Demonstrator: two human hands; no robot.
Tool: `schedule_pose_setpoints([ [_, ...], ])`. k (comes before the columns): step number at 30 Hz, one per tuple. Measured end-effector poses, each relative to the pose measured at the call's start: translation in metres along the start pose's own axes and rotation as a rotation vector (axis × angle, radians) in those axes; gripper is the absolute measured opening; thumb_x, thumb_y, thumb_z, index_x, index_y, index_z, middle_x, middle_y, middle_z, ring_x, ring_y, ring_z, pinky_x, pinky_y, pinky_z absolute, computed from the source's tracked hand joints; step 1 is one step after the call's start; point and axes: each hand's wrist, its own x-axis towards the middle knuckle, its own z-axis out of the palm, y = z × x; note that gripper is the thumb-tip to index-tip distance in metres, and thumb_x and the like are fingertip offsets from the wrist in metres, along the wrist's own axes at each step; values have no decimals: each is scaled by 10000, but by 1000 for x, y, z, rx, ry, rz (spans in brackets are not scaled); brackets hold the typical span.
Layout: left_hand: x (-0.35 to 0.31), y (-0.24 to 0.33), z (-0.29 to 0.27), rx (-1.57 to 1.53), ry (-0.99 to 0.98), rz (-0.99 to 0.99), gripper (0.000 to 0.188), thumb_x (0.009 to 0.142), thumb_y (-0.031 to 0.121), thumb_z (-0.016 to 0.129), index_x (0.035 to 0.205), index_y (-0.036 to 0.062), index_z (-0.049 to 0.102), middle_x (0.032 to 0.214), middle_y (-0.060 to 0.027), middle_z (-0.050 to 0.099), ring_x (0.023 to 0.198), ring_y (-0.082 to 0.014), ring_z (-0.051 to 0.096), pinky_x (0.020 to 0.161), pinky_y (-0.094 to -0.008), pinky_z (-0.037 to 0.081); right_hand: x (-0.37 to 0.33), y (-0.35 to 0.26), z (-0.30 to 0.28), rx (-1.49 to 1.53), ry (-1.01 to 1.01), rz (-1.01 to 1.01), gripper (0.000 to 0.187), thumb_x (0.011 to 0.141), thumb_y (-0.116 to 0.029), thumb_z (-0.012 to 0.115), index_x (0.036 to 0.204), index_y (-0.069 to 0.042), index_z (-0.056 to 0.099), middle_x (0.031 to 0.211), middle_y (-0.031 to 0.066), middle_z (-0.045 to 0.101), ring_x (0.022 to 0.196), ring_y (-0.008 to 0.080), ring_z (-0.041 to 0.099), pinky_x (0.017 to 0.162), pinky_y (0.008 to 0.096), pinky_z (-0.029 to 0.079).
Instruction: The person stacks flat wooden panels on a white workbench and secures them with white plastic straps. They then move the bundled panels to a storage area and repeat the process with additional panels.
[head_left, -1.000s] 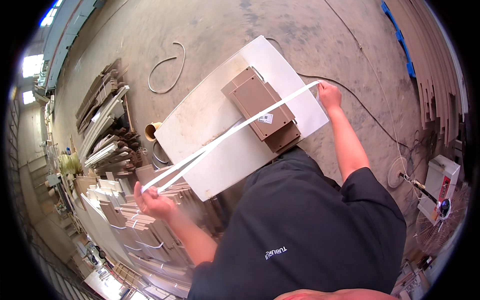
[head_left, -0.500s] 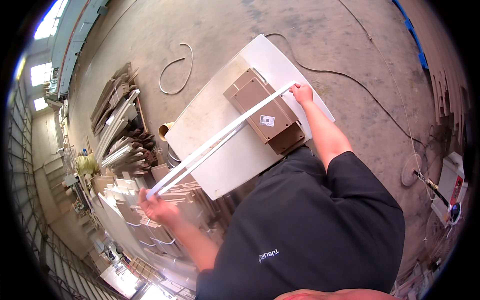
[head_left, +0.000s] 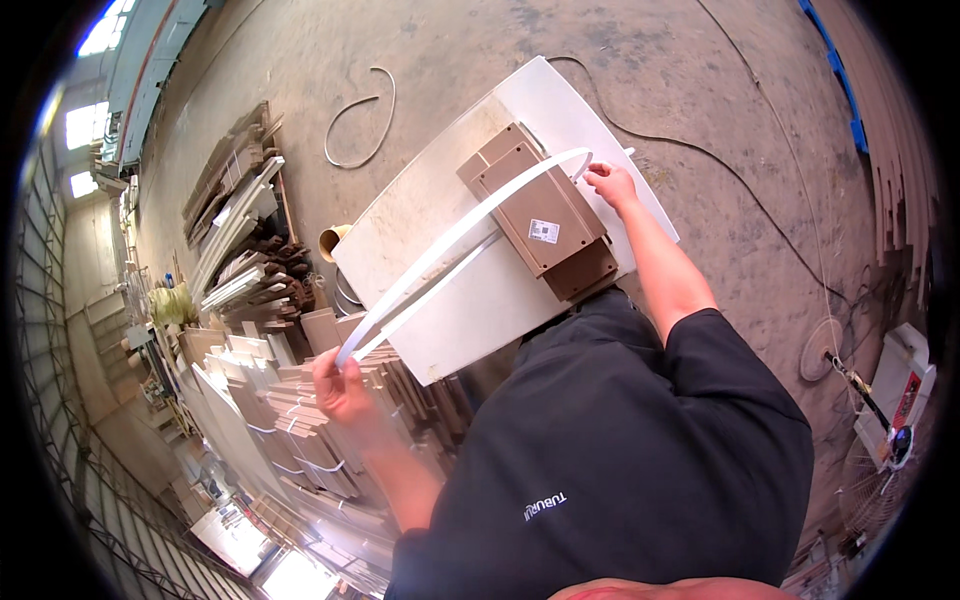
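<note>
A long white strapping band (head_left: pixel 452 236) arches over a short stack of brown panels (head_left: pixel 562 198), which lies on a pale board (head_left: pixel 430 200). My left hand (head_left: pixel 345 392), out beyond the board's left corner, is closed on the band where it doubles back. From there a lower run of the band leads toward the stack's left side. My right hand (head_left: pixel 612 184) is above the stack's right edge, its fingers pinching the curled end of the band. A small white label sits on the top panel. What lies beneath the stack is hidden.
Bundled brown boards (head_left: pixel 310 430) crowd the lower left, and a heap of loose strips (head_left: pixel 240 240) lies farther off. A dark cable (head_left: pixel 690 147) crosses the floor on the right. A loose band loop (head_left: pixel 390 110) lies beyond the board. A fan (head_left: pixel 865 490) stands lower right.
My left hand has moved right and up, closer to the board. The band, straight and taut before, now bows upward and curls over near my right hand.
</note>
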Motion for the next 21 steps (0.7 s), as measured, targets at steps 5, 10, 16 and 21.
schedule_pose_setpoints([
  [5, 6, 1, 32, 282, -306, 321, 221, 884, -46, 741, 1099, -10, 707, 1021, -98, 656, 998, -217, 618, 921, -334, 489, -17, 17, -24, -91, -22, -116, 410, 927, -255, 775, 1261, -22, 722, 1128, 83, 771, 999, 145, 718, 815, 304, 578],
  [10, 4, -8, 89, 362, -473, 332, 239, 847, -19, 778, 1081, 12, 739, 1006, -122, 704, 983, -271, 654, 901, -360, 514, -72, 7, -28, -127, -79, -77, 637, 873, -400, 835, 1342, -3, 668, 1240, 135, 742, 1094, 205, 716, 935, 337, 568],
  [16, 0, -54, 141, 396, -450, 365, 300, 877, 11, 750, 1175, 38, 724, 1115, -124, 714, 1018, -274, 668, 926, -375, 534, -128, -28, -8, -555, -116, -80, 1015, 693, -567, 920, 1476, -34, 555, 1346, 185, 694, 1233, 316, 676, 1061, 398, 520],
  [21, -12, -58, 157, 265, -528, 310, 360, 863, 21, 743, 1219, 63, 708, 1114, -111, 710, 984, -260, 672, 891, -378, 546, -137, -58, -9, -631, -178, -55, 997, 670, -559, 928, 1462, -62, 580, 1351, 180, 690, 1245, 319, 668, 1056, 396, 520],
])
